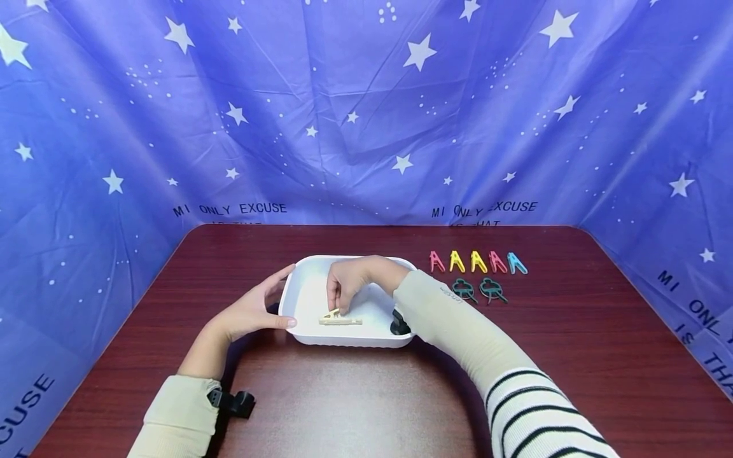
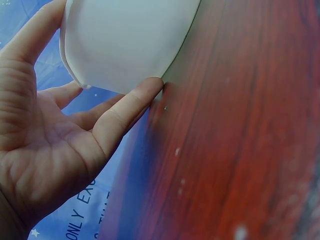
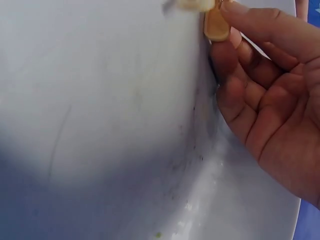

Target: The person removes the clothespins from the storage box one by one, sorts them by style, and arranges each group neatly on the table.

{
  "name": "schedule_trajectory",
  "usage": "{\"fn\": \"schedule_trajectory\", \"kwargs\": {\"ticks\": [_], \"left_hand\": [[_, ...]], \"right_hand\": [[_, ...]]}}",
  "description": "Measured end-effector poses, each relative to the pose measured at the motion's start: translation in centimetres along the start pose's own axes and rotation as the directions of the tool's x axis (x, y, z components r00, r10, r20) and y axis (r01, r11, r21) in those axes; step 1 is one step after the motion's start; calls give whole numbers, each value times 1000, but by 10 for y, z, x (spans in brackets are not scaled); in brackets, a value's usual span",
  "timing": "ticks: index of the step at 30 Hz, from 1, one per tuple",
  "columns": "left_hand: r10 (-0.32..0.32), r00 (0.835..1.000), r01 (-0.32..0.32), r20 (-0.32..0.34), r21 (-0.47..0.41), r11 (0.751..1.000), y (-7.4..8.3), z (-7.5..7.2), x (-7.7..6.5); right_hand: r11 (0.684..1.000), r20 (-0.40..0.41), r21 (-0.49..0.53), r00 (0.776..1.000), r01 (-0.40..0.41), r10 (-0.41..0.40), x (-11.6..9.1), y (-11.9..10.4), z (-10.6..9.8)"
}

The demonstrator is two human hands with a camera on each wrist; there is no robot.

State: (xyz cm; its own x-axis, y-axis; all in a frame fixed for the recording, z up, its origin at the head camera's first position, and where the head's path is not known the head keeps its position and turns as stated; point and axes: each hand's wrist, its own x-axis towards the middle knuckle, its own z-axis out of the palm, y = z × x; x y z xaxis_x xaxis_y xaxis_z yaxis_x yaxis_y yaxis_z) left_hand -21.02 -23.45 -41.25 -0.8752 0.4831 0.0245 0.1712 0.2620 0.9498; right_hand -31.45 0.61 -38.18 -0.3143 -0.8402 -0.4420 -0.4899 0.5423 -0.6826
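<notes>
A white tray (image 1: 309, 273) stands on the table, its left end held by my left hand (image 1: 252, 312). The thumb (image 2: 125, 107) lies at the near corner of its rim and the other fingers are round the far side. My right hand (image 1: 350, 280) reaches down into the tray and pinches a beige clip (image 1: 348, 322) between thumb and fingertips. The clip's long bar lies crosswise low over the tray floor. In the right wrist view one tan tab (image 3: 217, 26) of the clip shows between the fingers; the rest is cut off at the top.
Right of the tray is a row of several coloured clothespins: pink (image 1: 436, 261), yellow (image 1: 456, 261), another yellow (image 1: 478, 262), red (image 1: 497, 262) and light blue (image 1: 517, 263). Two dark green clips (image 1: 464, 290) lie in front of them. A starry blue curtain (image 1: 343, 127) surrounds the dark red table (image 1: 355, 401).
</notes>
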Motion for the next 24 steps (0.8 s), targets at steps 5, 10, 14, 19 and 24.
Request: {"fn": "schedule_trajectory", "kwargs": {"ticks": [5, 10, 14, 19, 24], "left_hand": [[-4, 1000, 4, -4, 7, 1000, 0, -1, 0], [-2, 1000, 2, -5, 7, 1000, 1, -1, 0], [-8, 1000, 8, -11, -2, 1000, 2, -1, -1], [-6, 1000, 6, -3, -11, 1000, 3, 0, -1], [-9, 1000, 9, 0, -15, 1000, 3, 0, -2]], "right_hand": [[997, -36, 48, 997, -64, 65, -3, 2, -1], [996, -34, 58, 997, -72, 74, -5, 2, -2], [996, -30, 66, 998, -60, 62, -6, 2, -2], [997, -55, 55, 997, -46, 49, -6, 5, -2], [999, -98, 51, 995, -18, 23, -8, 7, -4]]}}
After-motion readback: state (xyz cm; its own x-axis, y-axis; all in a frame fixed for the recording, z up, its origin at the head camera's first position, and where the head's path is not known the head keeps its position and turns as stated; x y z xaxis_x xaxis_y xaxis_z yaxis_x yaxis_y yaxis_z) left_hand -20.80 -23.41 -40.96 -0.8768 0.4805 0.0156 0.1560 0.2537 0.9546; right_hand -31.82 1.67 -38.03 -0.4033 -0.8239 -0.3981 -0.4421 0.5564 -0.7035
